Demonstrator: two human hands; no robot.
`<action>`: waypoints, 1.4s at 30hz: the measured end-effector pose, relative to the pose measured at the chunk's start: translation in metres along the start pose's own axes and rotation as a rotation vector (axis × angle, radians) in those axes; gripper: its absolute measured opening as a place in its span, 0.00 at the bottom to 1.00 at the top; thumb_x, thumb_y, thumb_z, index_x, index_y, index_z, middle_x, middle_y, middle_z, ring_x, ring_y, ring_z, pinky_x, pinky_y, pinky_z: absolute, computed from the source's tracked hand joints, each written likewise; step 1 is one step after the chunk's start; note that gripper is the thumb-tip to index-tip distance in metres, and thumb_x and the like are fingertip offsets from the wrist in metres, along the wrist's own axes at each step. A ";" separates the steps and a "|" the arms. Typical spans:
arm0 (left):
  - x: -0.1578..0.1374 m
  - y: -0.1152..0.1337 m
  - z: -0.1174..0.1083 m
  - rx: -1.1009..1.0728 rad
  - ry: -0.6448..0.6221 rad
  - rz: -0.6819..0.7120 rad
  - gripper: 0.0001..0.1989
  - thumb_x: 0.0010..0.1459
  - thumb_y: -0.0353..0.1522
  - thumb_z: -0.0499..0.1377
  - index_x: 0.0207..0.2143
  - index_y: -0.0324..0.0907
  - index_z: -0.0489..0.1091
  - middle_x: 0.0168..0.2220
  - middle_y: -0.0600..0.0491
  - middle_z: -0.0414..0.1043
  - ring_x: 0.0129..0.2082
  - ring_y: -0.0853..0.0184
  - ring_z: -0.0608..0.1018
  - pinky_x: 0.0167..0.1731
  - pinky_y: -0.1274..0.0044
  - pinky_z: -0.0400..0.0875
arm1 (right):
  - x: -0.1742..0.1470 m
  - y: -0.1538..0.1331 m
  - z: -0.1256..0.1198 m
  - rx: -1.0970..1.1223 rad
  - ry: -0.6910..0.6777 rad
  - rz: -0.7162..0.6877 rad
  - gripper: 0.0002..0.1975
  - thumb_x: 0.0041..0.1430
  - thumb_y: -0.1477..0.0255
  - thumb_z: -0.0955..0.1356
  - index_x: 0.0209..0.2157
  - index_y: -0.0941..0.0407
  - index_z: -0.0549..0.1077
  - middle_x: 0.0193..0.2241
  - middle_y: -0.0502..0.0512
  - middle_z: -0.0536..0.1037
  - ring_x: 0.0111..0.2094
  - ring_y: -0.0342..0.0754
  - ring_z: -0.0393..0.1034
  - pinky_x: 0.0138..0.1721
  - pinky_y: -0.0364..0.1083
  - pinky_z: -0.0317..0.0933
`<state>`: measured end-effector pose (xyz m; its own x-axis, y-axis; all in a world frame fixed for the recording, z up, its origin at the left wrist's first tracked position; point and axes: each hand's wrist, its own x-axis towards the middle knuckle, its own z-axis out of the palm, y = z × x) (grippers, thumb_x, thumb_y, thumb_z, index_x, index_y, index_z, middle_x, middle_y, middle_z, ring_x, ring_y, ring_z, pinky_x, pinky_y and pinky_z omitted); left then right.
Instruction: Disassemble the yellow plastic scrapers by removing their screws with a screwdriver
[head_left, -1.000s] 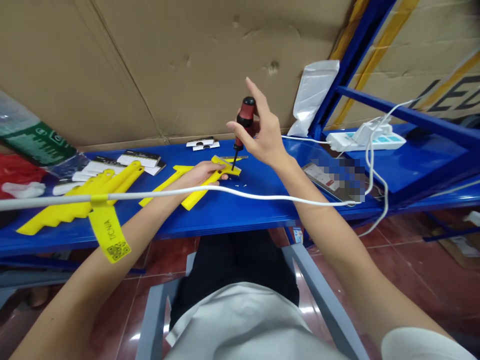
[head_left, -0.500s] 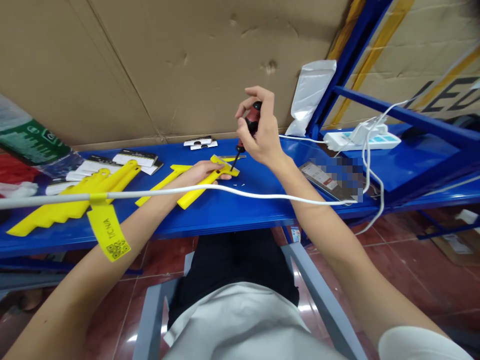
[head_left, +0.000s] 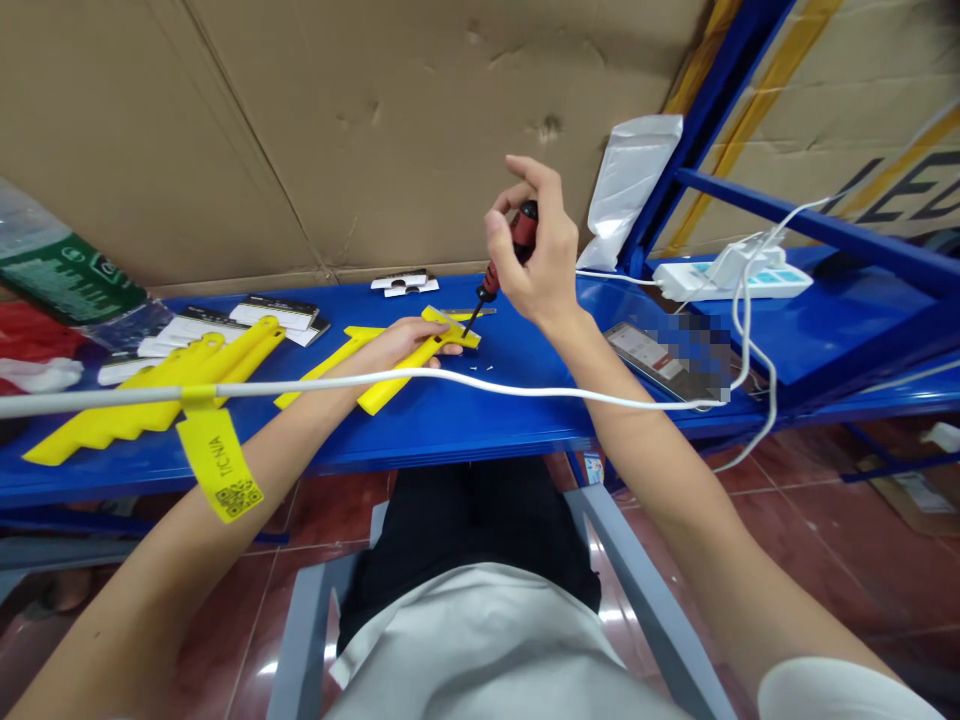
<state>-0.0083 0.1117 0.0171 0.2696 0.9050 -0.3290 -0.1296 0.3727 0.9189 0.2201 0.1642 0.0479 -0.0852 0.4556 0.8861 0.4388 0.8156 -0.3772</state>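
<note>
My left hand [head_left: 400,343] is closed round the head of a yellow T-shaped scraper [head_left: 386,388], holding it on the blue bench. Above it, my right hand [head_left: 551,260] loosely grips a red and black screwdriver [head_left: 490,282], with thumb and forefinger partly lifted off the handle. The screwdriver's tip meets the scraper head near its middle; whether a screw sits under it is too small to tell. Two small screws [head_left: 481,368] lie just right of the scraper. Another yellow scraper [head_left: 330,362] is partly hidden behind my left hand and forearm.
Several yellow handles [head_left: 142,405] and small boxes [head_left: 274,312] lie at left beside a green-labelled bottle [head_left: 67,270]. A white cable [head_left: 510,385] with a yellow tag [head_left: 220,465] crosses in front. At right are a phone [head_left: 649,355] and a power strip [head_left: 750,280].
My right hand's fingers have opened a little around the screwdriver handle, which leans slightly further right. The left hand and scraper keep their place; the whole view has shifted slightly.
</note>
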 end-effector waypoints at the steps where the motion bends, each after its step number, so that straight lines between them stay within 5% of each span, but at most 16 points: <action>1: -0.001 0.000 0.002 -0.002 0.009 -0.001 0.18 0.75 0.23 0.61 0.63 0.26 0.79 0.51 0.32 0.89 0.35 0.61 0.90 0.21 0.81 0.79 | -0.001 -0.002 0.001 0.011 0.010 0.003 0.33 0.81 0.45 0.67 0.76 0.45 0.62 0.51 0.59 0.83 0.50 0.59 0.84 0.61 0.64 0.81; 7: -0.003 0.001 0.007 0.005 0.031 -0.011 0.14 0.77 0.23 0.60 0.58 0.25 0.80 0.47 0.33 0.89 0.34 0.62 0.89 0.20 0.80 0.77 | -0.003 -0.009 0.002 0.049 -0.017 0.032 0.32 0.81 0.48 0.67 0.76 0.43 0.57 0.51 0.57 0.82 0.50 0.58 0.84 0.60 0.65 0.81; 12: 0.000 -0.002 0.003 -0.006 0.035 -0.010 0.12 0.77 0.23 0.61 0.56 0.26 0.81 0.46 0.34 0.89 0.33 0.62 0.88 0.21 0.79 0.77 | 0.000 -0.006 0.000 0.046 -0.062 0.012 0.30 0.79 0.47 0.70 0.71 0.44 0.63 0.51 0.57 0.83 0.52 0.57 0.85 0.61 0.63 0.81; 16: 0.002 -0.003 -0.001 -0.019 0.020 0.013 0.10 0.76 0.24 0.64 0.55 0.28 0.82 0.45 0.35 0.89 0.31 0.63 0.88 0.22 0.80 0.76 | 0.000 -0.003 0.001 0.059 -0.077 -0.030 0.38 0.73 0.43 0.76 0.73 0.45 0.64 0.46 0.54 0.84 0.47 0.56 0.86 0.59 0.60 0.82; 21: 0.001 -0.001 -0.001 0.020 0.012 -0.029 0.10 0.77 0.25 0.63 0.55 0.28 0.81 0.38 0.39 0.89 0.27 0.62 0.87 0.23 0.79 0.78 | -0.005 0.000 0.005 0.100 -0.047 -0.060 0.46 0.68 0.40 0.78 0.74 0.47 0.63 0.52 0.58 0.84 0.50 0.57 0.86 0.55 0.58 0.83; 26: -0.001 -0.001 0.003 -0.020 0.022 -0.013 0.13 0.78 0.23 0.62 0.59 0.28 0.79 0.46 0.36 0.90 0.32 0.62 0.90 0.23 0.81 0.78 | -0.004 0.002 0.005 0.080 -0.065 -0.108 0.39 0.69 0.40 0.77 0.70 0.47 0.70 0.56 0.59 0.83 0.53 0.58 0.85 0.55 0.57 0.83; 34: -0.002 0.000 0.005 -0.039 0.034 -0.004 0.19 0.79 0.24 0.59 0.66 0.25 0.76 0.51 0.30 0.88 0.38 0.60 0.92 0.25 0.81 0.82 | -0.006 -0.010 0.006 0.243 -0.083 -0.021 0.28 0.86 0.45 0.58 0.74 0.45 0.64 0.57 0.58 0.84 0.36 0.47 0.86 0.44 0.50 0.83; 39: -0.005 0.000 0.004 -0.009 0.023 0.022 0.16 0.79 0.23 0.59 0.63 0.26 0.79 0.51 0.33 0.89 0.38 0.61 0.91 0.32 0.80 0.85 | -0.006 -0.006 0.010 0.219 -0.052 -0.018 0.26 0.82 0.46 0.68 0.68 0.47 0.67 0.52 0.58 0.84 0.40 0.50 0.86 0.42 0.51 0.85; 42: -0.002 -0.002 0.000 0.010 -0.007 0.035 0.12 0.78 0.24 0.61 0.57 0.29 0.83 0.47 0.36 0.90 0.38 0.63 0.91 0.38 0.80 0.86 | -0.007 -0.005 0.014 0.234 -0.030 -0.008 0.24 0.83 0.48 0.67 0.68 0.46 0.66 0.57 0.60 0.81 0.45 0.51 0.86 0.39 0.50 0.85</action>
<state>-0.0083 0.1087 0.0159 0.2719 0.9159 -0.2953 -0.1292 0.3389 0.9319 0.2063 0.1618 0.0395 -0.1163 0.4563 0.8822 0.2190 0.8782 -0.4253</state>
